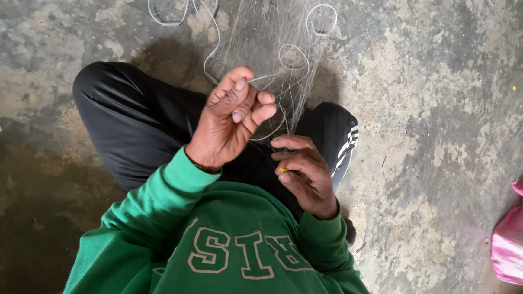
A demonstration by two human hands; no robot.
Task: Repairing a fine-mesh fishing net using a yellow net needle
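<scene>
Rough grey concrete floor (445,116) lies under a seated person, and a fine pale fishing net (268,38) spreads on it just beyond the knees, running up into both hands. The left hand (230,118) is curled shut on the net's strands, while the right hand (302,171), just below it, pinches a small yellow tool (283,171) and a thread. The net looks very light, soft and easy to tangle, so I judge it best held by its thicker looped cord (321,17).

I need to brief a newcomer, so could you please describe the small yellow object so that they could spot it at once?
Start at the green sweatshirt low in the view and follow its right sleeve to the right hand. The yellow object peeks out between its fingers, the only bright yellow among the pale net strands.
</scene>
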